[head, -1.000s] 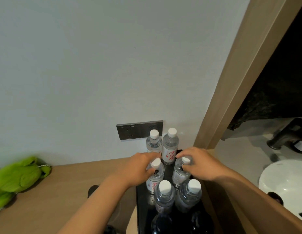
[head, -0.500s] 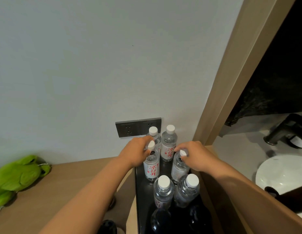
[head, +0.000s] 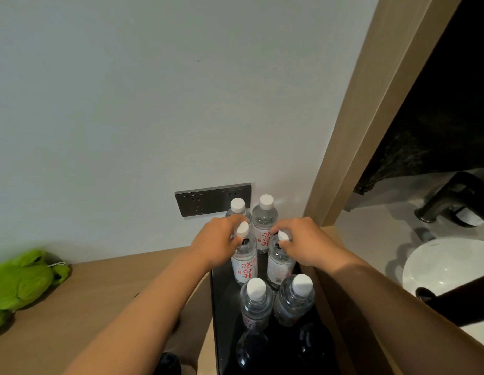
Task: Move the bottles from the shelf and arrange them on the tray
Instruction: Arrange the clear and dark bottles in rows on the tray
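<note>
The bottles (head: pixel 244 262) under the fingers (head: pixel 236 221) are clear with white caps, their white labels printed in red characters. The tray (head: pixel 224 307) beneath them is glossy black. Beyond the fingers a socket plate (head: pixel 200 203) is dark grey against a pale grey-white wall (head: pixel 154 104). Left of the fingers the worktop (head: pixel 86 293) is light tan wood, and a plush toy (head: pixel 21 282) on it is bright green. To the right, the frame (head: pixel 370 104) is beige, the basin (head: pixel 446 266) white, the tap (head: pixel 451 198) black.
</note>
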Motion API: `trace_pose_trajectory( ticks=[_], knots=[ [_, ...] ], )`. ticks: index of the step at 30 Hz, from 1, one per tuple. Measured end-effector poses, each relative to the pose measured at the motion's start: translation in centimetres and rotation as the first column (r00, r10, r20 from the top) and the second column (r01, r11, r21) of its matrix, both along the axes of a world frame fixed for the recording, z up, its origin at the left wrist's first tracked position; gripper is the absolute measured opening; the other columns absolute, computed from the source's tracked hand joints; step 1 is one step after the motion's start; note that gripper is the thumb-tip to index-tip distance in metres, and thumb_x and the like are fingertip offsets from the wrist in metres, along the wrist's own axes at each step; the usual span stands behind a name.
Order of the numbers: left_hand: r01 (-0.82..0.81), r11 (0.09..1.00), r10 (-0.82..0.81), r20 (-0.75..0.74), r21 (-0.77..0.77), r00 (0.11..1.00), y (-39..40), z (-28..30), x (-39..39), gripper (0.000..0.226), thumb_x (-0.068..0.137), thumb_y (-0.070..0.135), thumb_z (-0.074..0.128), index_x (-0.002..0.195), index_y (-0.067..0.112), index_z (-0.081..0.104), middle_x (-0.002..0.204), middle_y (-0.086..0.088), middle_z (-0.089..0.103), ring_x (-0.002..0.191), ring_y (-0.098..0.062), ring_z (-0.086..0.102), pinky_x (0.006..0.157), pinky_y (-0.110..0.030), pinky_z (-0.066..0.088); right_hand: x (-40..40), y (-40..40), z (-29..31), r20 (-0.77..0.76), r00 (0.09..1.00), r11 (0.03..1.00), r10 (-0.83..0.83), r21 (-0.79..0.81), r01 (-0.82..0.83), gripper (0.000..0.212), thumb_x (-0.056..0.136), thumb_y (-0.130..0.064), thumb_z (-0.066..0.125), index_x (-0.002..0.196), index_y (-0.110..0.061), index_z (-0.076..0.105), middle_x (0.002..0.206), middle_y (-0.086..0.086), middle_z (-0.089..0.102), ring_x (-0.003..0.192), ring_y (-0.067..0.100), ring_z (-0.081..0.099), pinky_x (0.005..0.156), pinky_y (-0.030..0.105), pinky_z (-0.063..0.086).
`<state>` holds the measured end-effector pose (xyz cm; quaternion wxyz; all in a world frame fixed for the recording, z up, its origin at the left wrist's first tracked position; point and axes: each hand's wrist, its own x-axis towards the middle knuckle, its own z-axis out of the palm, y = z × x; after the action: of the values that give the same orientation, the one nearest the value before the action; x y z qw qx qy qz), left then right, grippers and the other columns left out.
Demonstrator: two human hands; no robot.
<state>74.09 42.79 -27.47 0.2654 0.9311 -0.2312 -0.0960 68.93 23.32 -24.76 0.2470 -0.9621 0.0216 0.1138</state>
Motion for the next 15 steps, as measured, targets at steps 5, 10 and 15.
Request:
trace_pose_trajectory(
  ticks=[5,10,15],
  knots=[
    [0.026,0.997,-0.030,0.060,0.068,0.998,-0.2,-0.4,-0.2,0.038,0.090,0.020,0.061,0.127,0.026,0.051,0.124,-0.006,0.064,0.111,-0.026,0.060,0.092,-0.038,0.051,0.0,-0.5,-0.4,0.020,1.000,1.000,0.005,0.022,-0.006,0.036,0.090,-0.010,0.058,0.123,-0.024,0.063,0.124,0.007,0.061,0.101,0.024,0.060,0.084,0.033,0.050],
    [0.014,0.993,-0.026,0.098,0.116,0.995,-0.3,-0.6,-0.6,0.047,0.091,0.022,0.061,0.135,0.026,0.044,0.129,-0.007,0.061,0.114,-0.027,0.059,0.091,-0.037,0.050,0.1,-0.6,-0.7,0.024,0.996,0.996,0.084,-0.019,-0.083,0.042,0.090,-0.014,0.059,0.130,-0.027,0.057,0.130,0.004,0.060,0.110,0.022,0.058,0.093,0.033,0.047],
    [0.022,0.997,-0.025,0.045,0.077,0.999,0.0,0.0,-0.8,0.052,0.089,0.026,0.063,0.137,0.028,0.042,0.135,-0.005,0.057,0.119,-0.024,0.056,0.095,-0.036,0.047,0.1,-1.8,0.1,0.000,0.975,0.973,0.224,-0.055,-0.223,0.053,0.086,-0.014,0.064,0.133,-0.034,0.048,0.127,-0.003,0.049,0.114,0.016,0.049,0.096,0.034,0.044]
  ],
)
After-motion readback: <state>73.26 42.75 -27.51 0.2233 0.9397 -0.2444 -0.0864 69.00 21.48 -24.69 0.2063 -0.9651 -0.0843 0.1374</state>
